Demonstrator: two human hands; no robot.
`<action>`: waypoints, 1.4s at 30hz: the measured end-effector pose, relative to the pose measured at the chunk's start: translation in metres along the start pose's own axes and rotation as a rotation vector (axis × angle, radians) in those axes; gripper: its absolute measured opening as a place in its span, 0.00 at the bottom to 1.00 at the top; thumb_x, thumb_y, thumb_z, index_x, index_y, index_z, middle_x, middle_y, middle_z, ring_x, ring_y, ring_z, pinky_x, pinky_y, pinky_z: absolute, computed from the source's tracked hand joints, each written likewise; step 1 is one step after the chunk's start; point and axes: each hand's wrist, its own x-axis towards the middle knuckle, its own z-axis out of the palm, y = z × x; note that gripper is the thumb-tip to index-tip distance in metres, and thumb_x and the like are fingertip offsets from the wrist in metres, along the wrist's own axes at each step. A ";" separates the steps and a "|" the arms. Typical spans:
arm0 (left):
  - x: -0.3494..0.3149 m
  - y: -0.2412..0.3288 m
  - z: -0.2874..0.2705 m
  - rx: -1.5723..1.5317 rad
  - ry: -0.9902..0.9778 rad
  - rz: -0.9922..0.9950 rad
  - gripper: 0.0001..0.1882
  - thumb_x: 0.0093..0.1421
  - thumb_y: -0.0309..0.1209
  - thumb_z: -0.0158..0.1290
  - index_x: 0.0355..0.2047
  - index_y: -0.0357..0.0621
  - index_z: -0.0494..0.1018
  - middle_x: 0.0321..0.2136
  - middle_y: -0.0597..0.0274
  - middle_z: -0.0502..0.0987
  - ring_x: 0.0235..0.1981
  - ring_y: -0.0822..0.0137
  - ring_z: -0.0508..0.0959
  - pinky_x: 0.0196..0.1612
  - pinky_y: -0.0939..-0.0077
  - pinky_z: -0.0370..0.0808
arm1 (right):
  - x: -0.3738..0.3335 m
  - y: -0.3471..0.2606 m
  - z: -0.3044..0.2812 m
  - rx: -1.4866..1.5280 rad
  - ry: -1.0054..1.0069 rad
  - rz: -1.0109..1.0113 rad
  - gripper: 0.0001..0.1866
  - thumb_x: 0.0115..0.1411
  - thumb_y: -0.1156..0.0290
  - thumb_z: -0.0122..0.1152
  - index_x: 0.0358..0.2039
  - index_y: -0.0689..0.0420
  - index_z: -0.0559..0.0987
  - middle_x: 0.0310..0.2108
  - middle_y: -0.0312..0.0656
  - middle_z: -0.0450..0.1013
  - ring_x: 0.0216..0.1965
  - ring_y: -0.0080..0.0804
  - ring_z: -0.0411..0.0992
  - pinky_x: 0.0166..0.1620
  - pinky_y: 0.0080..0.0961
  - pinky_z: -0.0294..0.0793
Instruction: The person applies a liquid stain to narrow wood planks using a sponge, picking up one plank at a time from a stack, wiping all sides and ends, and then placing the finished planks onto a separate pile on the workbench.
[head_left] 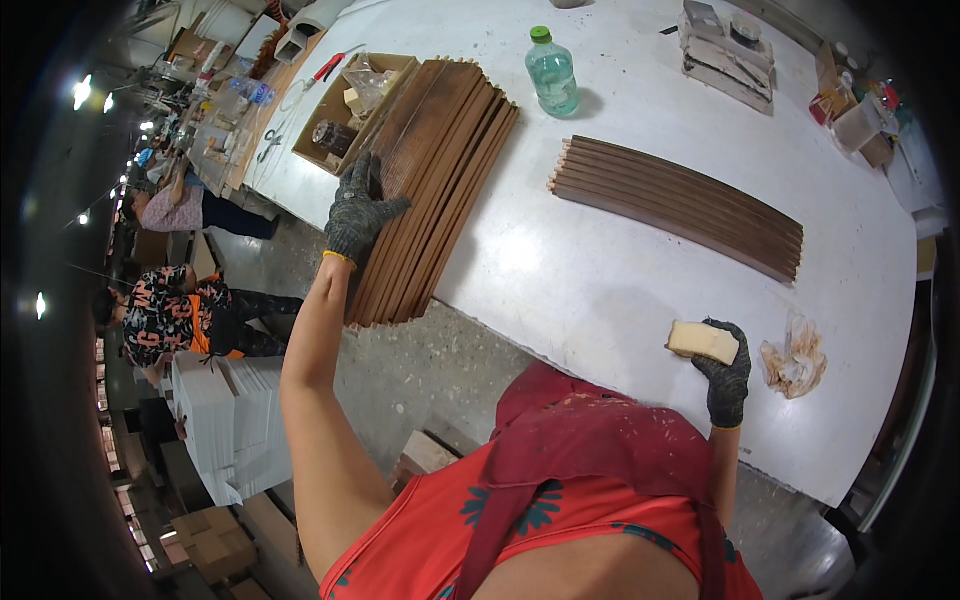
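Observation:
My left hand (357, 215), in a dark grey knit glove, lies on the left edge of a stack of brown wooden slats (440, 160). Its fingers are stretched out and the thumb is apart. The stack reaches over the near edge of the white table (500, 290). My right hand (726, 375), gloved the same way, is closed round a pale yellow sponge block (702, 342) above the table's right part. A row of dark brown slats (680, 205) with pale round pegs at its left end lies flat farther off. A crumpled, stained rag or plastic wad (795, 358) sits right of my right hand.
A box (330, 150) with a dark jar and a plastic bag stands beyond my left hand. A green-capped bottle (554, 75) stands at the back, left of a whitish, stained block (727, 60) with items on top. Two people (160, 310) stand at the left, near stacked white panels (230, 410).

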 end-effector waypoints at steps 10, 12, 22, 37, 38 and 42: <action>-0.010 0.044 0.015 0.199 0.213 0.381 0.45 0.38 0.37 0.66 0.56 0.39 0.58 0.56 0.49 0.59 0.59 0.52 0.55 0.58 0.62 0.57 | -0.008 0.003 -0.038 0.006 0.290 -0.037 0.32 0.47 0.81 0.60 0.53 0.66 0.60 0.46 0.42 0.66 0.46 0.30 0.65 0.49 0.25 0.68; -0.025 0.090 0.029 -0.124 0.132 0.454 0.40 0.44 0.25 0.62 0.57 0.45 0.57 0.57 0.55 0.59 0.59 0.58 0.57 0.59 0.65 0.56 | 0.006 0.015 -0.055 -0.033 0.346 -0.142 0.29 0.52 0.74 0.60 0.53 0.65 0.61 0.46 0.40 0.66 0.46 0.25 0.64 0.48 0.22 0.66; -0.051 0.267 0.227 -0.566 -0.171 0.648 0.29 0.47 0.31 0.58 0.50 0.45 0.64 0.51 0.51 0.65 0.54 0.52 0.63 0.57 0.62 0.60 | 0.089 0.064 -0.141 0.936 0.165 0.085 0.27 0.57 0.73 0.52 0.54 0.68 0.58 0.53 0.49 0.61 0.55 0.41 0.58 0.60 0.35 0.54; -0.039 0.308 0.242 -0.329 -0.254 0.909 0.29 0.42 0.34 0.56 0.48 0.46 0.66 0.48 0.54 0.67 0.51 0.51 0.64 0.56 0.55 0.56 | 0.082 0.032 -0.120 0.910 0.268 0.023 0.22 0.58 0.66 0.51 0.52 0.59 0.63 0.48 0.47 0.65 0.48 0.41 0.64 0.49 0.35 0.65; -0.040 0.309 0.235 -0.345 -0.282 0.897 0.29 0.42 0.34 0.56 0.48 0.47 0.66 0.46 0.55 0.68 0.49 0.52 0.66 0.54 0.57 0.60 | 0.078 0.022 -0.117 0.882 0.247 -0.010 0.23 0.57 0.65 0.51 0.52 0.59 0.62 0.49 0.47 0.65 0.48 0.41 0.65 0.48 0.35 0.65; -0.034 0.326 0.193 -0.374 -0.442 0.919 0.26 0.44 0.35 0.56 0.47 0.52 0.68 0.39 0.58 0.73 0.40 0.56 0.73 0.43 0.62 0.69 | 0.050 -0.016 -0.107 0.710 0.079 -0.220 0.28 0.56 0.63 0.52 0.55 0.59 0.59 0.49 0.47 0.65 0.48 0.43 0.66 0.44 0.36 0.67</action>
